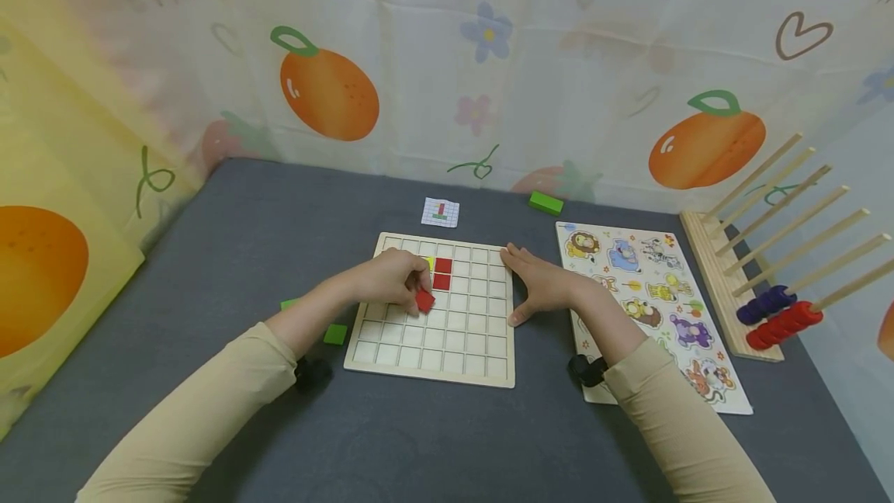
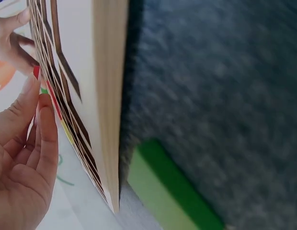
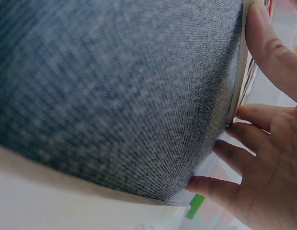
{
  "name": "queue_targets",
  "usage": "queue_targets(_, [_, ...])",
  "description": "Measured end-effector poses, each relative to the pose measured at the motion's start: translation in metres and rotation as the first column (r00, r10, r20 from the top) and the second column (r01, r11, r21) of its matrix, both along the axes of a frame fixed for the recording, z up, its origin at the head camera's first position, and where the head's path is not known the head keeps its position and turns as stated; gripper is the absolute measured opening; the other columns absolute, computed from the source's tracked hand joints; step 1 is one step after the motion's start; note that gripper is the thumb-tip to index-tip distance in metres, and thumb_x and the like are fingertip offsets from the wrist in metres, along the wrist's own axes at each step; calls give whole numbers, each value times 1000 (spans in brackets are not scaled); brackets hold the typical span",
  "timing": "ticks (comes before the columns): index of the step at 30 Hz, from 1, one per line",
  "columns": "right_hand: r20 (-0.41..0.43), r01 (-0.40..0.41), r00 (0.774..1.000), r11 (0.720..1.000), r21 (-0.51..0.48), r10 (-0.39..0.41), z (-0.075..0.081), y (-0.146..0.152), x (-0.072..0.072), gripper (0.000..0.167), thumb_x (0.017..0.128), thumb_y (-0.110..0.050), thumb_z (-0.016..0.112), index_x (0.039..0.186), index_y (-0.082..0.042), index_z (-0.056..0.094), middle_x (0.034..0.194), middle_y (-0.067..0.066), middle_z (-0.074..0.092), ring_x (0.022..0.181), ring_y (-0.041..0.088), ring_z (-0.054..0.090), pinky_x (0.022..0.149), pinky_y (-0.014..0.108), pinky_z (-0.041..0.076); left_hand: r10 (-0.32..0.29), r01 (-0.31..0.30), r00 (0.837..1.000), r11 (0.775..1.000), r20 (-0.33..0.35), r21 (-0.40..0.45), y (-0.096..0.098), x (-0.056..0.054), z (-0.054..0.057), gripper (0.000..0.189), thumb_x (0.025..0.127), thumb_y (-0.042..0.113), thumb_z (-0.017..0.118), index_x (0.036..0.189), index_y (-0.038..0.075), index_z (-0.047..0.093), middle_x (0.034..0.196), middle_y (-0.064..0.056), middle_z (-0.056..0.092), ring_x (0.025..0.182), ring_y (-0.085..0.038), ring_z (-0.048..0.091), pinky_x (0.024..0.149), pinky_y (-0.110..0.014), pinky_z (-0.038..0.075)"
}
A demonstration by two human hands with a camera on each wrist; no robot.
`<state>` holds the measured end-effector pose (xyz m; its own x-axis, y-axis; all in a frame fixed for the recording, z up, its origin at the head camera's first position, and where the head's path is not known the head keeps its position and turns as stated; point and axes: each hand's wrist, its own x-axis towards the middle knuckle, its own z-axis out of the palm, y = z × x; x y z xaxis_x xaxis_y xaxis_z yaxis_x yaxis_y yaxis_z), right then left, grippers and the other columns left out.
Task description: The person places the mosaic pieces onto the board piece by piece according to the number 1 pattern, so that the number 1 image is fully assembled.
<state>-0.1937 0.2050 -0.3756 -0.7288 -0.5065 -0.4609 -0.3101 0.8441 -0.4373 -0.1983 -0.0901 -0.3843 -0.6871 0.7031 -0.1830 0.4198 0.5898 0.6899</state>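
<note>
While the left hand (image 1: 394,279) pinches a red tile (image 1: 424,301) between thumb and fingers, the right hand (image 1: 543,284) rests its spread, extended digits along the right edge of a grid board (image 1: 429,359).

Grid board: pale wood, smooth, square recessed cells. Cloth (image 1: 419,441): dark grey, woven texture. Block (image 1: 546,203): bright green, oblong, beyond the board. Peg rack (image 1: 733,293): light wood, slender rods, ridged blue and red beads on two.

Red tile: small, flat, glossy, tilted — held over the board's left half, nearer the viewer than two red squares (image 1: 442,273) lying in cells; whether it touches the board cannot be told.

Card (image 1: 440,212): white, printed with a coloured grid. Curtain (image 1: 559,99): orange-fruit print, lettering "ha" — cut off at upper right.
</note>
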Motion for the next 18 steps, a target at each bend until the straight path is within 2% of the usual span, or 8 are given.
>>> queue_targets(7, [3,1,1000,1000,-3,-1,0,-1,0,115,79,-35,82,158,-3,6,167,20,-5,154,43,-3,123,60,13,15,-15,1000,1000,-13,-5,10,1,-3,26,70,4,86,88,5,67,86,-6,70,76,-9,61,72,-21,51])
queue_targets(18, [12,3,1000,1000,-1,-3,0,0,1,114,79,-34,81,159,-4,4,167,19,-7,154,42,-4,123,59,13,73,-74,995,997,-63,-13,19,1,-6,29,70,9,88,89,7,66,89,-6,70,80,-14,61,76,-24,51])
